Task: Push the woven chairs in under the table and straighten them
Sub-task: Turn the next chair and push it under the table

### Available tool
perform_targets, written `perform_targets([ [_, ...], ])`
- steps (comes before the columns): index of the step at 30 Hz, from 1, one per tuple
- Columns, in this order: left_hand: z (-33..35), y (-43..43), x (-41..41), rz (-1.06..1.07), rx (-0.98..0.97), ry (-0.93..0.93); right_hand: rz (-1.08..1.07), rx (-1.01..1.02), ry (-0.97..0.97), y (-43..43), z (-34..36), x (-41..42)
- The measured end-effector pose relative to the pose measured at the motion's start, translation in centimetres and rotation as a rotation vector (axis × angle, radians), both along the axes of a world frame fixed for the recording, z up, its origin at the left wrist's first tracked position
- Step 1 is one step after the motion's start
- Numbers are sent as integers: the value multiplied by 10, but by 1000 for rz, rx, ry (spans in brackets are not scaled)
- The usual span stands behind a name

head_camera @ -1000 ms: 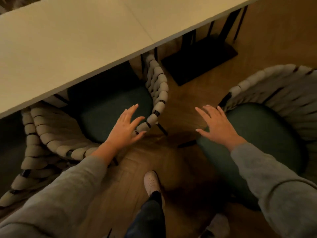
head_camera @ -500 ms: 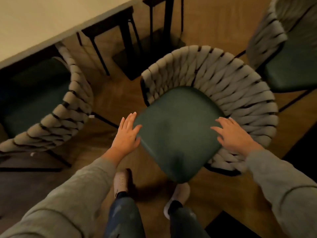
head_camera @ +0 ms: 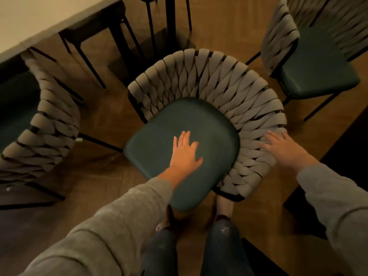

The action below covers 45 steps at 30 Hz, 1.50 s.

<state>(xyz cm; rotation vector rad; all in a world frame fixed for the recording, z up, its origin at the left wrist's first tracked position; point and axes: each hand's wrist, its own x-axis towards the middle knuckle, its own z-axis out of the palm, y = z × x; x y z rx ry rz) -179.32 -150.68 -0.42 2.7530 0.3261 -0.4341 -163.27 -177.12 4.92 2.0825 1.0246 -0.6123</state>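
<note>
1. Wooden flooring (head_camera: pixel 111 120) is carrying three chairs. The middle woven chair (head_camera: pixel 235 108) is standing out from the table (head_camera: pixel 29 18), short of its long edge and not tucked under.
2. Its woven backrest (head_camera: pixel 207 76) is curving round the side nearer that edge, while the green seat cushion (head_camera: pixel 179 120) is pointing its open front at the person's legs. Judging by this, the chair is needing a swing round before any push.
3. The left hand (head_camera: pixel 185 154) is lying flat on the cushion, fingers straight and spread, gripping nothing.
4. The right hand (head_camera: pixel 284 150) is resting on the backrest's right end, fingers extended rather than curled, and is nearer the rim for turning.
5. The left woven chair (head_camera: pixel 53 124) is seemingly sitting partly beneath the table's edge, while the right woven chair (head_camera: pixel 318 64) is standing well apart.
</note>
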Motion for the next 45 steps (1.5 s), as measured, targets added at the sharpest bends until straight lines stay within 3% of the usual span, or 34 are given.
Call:
perform_targets([
  [5, -9, -81, 40, 210, -312, 167, 118, -43, 76, -6, -14, 61],
  [10, -19, -172, 78, 355, -611, 397, 460, -83, 181, -14, -33, 141],
  [15, -29, -225, 98, 294, -413, 503, 717, 2, 275, -5, -42, 188],
  [24, -23, -222, 115, 304, -370, 485, 741, 102, 340, -7, -56, 211],
  [34, -25, -159, 145, 278, -316, 385, 704, 147, 313, 32, -60, 239],
  [45, -26, -29, 171, 123, -227, 384, 581, 201, 290, 120, -56, 251],
])
